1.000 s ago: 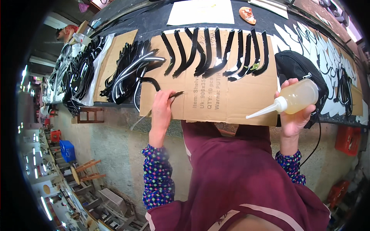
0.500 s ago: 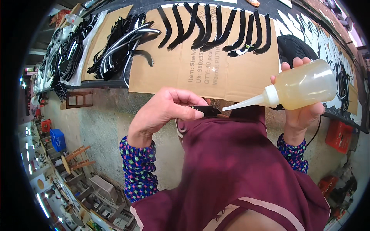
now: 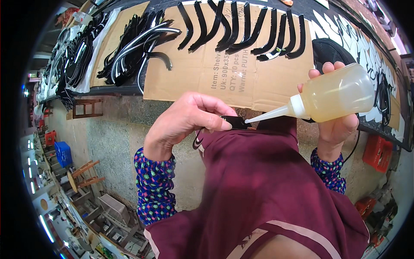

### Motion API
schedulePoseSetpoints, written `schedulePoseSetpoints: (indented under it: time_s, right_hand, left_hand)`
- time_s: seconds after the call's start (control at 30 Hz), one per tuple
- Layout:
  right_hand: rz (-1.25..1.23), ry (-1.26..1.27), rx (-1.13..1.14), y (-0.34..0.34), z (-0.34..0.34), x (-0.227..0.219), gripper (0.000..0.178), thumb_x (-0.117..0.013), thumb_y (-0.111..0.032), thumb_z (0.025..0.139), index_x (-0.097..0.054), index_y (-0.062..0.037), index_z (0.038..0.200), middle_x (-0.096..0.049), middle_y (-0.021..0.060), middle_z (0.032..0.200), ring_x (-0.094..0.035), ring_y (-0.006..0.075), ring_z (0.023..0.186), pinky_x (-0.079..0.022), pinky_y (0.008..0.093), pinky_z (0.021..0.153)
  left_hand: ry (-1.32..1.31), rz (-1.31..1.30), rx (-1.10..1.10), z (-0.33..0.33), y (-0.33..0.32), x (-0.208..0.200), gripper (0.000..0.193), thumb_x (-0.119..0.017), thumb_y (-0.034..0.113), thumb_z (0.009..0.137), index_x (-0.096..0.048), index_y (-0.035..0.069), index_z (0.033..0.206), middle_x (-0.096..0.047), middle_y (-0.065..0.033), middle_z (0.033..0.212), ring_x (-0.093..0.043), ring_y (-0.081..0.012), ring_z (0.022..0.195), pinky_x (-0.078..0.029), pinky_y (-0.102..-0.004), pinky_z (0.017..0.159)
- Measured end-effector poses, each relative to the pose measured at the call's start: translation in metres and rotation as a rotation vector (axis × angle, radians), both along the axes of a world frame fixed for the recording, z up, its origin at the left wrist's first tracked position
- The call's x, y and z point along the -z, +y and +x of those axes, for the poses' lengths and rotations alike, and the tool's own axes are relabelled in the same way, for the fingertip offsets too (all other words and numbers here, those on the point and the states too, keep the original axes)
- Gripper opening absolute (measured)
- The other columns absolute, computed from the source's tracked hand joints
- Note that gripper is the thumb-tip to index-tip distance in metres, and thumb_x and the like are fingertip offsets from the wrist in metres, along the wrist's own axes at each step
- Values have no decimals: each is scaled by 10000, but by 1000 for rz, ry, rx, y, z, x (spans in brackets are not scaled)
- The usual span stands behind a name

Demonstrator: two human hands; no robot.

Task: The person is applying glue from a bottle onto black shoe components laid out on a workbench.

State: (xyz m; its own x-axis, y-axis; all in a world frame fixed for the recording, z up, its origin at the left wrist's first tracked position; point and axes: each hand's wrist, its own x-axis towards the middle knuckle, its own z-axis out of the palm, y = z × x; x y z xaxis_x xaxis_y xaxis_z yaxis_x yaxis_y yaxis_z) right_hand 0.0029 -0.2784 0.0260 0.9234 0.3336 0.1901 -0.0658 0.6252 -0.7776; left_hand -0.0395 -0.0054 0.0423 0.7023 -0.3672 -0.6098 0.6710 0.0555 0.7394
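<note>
Pinching black strip [image 3: 236, 123] in left hand [image 3: 186, 118], near maroon clothing [image 3: 263, 172]. Gripping tilted squeeze bottle [image 3: 338, 93] of yellowish liquid [image 3: 321, 105] in right hand [image 3: 338, 128], with nozzle [image 3: 271, 114] at strip's right end; cannot tell if touching. Farther, on cardboard sheet [image 3: 187, 82] over table [image 3: 305, 8]: row of curved black strips [image 3: 235, 28].

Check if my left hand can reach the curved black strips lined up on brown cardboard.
Likely not yet: your left hand is pinching a flat black strip, though the way over the brown cardboard to the curved black strips looks free.

Translucent bottle [image 3: 338, 93] tilted, nozzle [image 3: 269, 114] tip at black strip [image 3: 236, 122].
</note>
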Motion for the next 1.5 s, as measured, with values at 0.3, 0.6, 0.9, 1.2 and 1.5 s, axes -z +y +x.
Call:
schedulePoseSetpoints:
  time_s: [0.3,0.6,0.9,1.2,1.5]
  right_hand:
    - [14,4,-3,-1,1,2,865,-758,-293,598,-264,-74,1274,-352,86,1212,-345,308,1159,-340,516,930]
    - [-9,-2,-2,-8,1,6,857,-753,-293,599,-268,-75,1271,-353,83,1211,-351,303,1155,-345,513,927]
    - [-1,13,26,4,2,-3,856,-739,-299,609,-253,-62,1273,-348,95,1235,-342,309,1173,-328,521,937]
    - [-5,19,18,1,4,3,847,-742,-302,604,-273,-59,1266,-370,100,1230,-354,309,1167,-336,521,930]
    - [5,75,-29,-9,6,5,901,-761,-315,583,-255,-50,1280,-366,109,1244,-360,313,1161,-336,530,924]
  left_hand:
    - [-8,-37,32,1,3,4,223,-612,23,643,-622,-13,863,-580,1,667,-468,-26,561,-335,-159,506]
    - [-10,-7,7,3,5,5,208,-615,29,652,-623,-13,855,-574,0,660,-468,-28,557,-334,-157,499]
    - [-7,-7,-5,6,1,6,194,-625,22,654,-625,-7,846,-582,-10,658,-486,-34,554,-342,-160,489]
    - [10,-28,-18,7,-2,7,212,-635,-16,627,-625,-15,839,-580,-21,644,-477,-48,506,-362,-165,474]
    - [2,-41,5,11,2,10,189,-612,16,665,-614,-17,850,-590,-23,671,-499,-45,563,-360,-168,503]
